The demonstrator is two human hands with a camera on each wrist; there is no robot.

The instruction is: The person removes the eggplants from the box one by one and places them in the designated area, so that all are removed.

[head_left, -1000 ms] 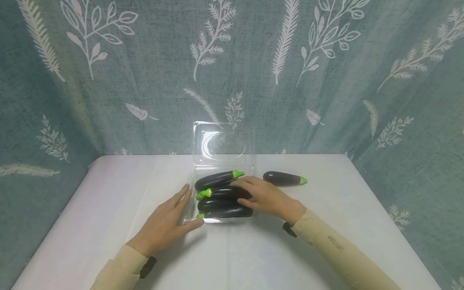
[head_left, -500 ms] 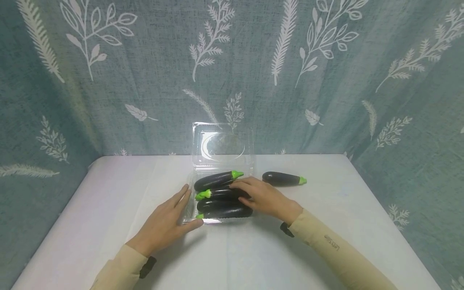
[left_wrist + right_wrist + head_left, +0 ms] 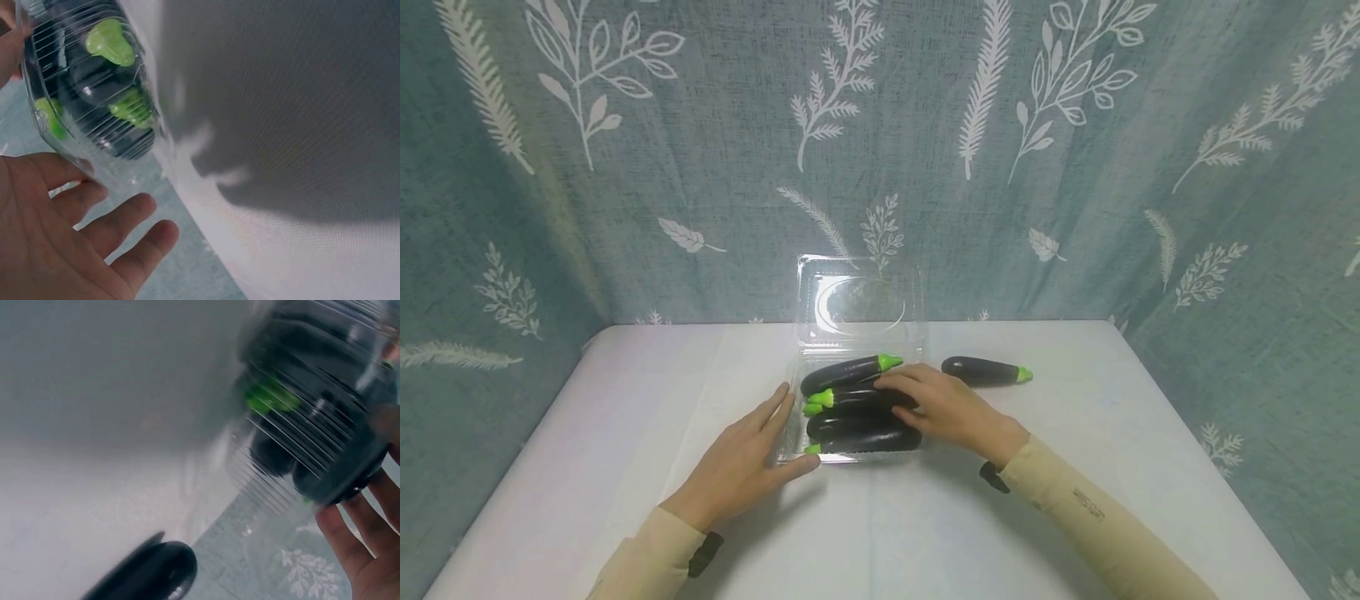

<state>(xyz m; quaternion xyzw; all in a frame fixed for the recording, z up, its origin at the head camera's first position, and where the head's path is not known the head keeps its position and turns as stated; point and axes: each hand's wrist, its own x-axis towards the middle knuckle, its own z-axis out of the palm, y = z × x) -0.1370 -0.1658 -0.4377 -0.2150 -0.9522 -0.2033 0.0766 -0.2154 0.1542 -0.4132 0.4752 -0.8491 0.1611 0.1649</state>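
A clear plastic clamshell box [image 3: 793, 442] holds several dark eggplants with bright green stems. One eggplant [image 3: 857, 399] lies on top of others in the middle, stem to the left; my right hand [image 3: 951, 404] grips its right end between thumb and fingers. Against the box's left side rests my left hand [image 3: 737, 458], fingers straight and thumb stretched along the front edge. In the left wrist view, green stems [image 3: 111, 42] show through the ribbed wall beside the spread fingers. From the right wrist, the fingers [image 3: 344, 540] reach over the box wall; this view is blurred.
Behind the eggplants the box's transparent lid [image 3: 861, 300] stands raised on its hinge. A loose eggplant [image 3: 985, 371] lies on the white table [image 3: 1000, 533] to the right of the box. A green leaf-patterned curtain [image 3: 730, 167] encloses the table's back and sides.
The stem end of the gripped eggplant has shifted slightly away from me. Both hands stay almost where they were, and the box has not visibly moved.
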